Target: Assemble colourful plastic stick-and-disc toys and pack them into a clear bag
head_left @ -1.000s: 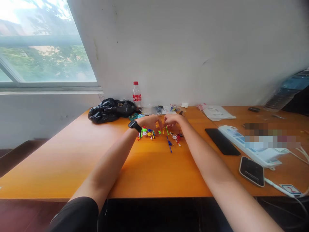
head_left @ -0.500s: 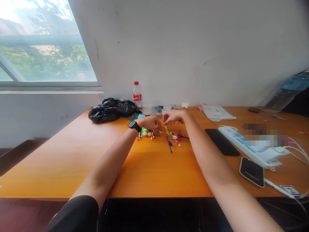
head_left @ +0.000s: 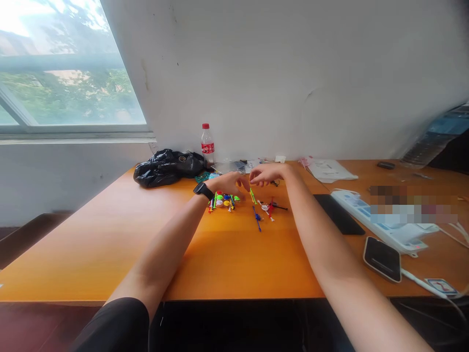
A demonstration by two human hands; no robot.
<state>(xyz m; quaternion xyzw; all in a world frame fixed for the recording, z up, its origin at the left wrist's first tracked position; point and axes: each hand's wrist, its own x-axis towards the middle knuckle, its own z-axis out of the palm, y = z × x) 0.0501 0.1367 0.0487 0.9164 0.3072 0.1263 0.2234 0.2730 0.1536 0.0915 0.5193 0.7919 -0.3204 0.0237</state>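
Observation:
Both hands hover close together over small coloured plastic pieces on an orange table [head_left: 110, 244]. My left hand [head_left: 230, 183], with a black watch [head_left: 203, 189] on the wrist, has its fingers curled in a pinch near a green stick [head_left: 252, 196]. My right hand [head_left: 269, 173] is raised a little above the table, fingers bent together towards the left hand. What either pinch holds is too small to make out. A heap of coloured pieces [head_left: 223, 201] lies below the left hand. A blue stick [head_left: 257, 218] and red and white pieces [head_left: 269, 207] lie below the right.
A black plastic bag [head_left: 166, 167] and a red-capped bottle [head_left: 207, 143] stand at the back by the wall. Right of the hands lie a dark phone [head_left: 337, 213], a white power strip [head_left: 381, 224], a second phone [head_left: 382, 259] and papers [head_left: 327, 170]. A window is at upper left.
My right hand has lifted off the pieces and drifted slightly back and right, uncovering the red and white pieces. My left hand has barely shifted.

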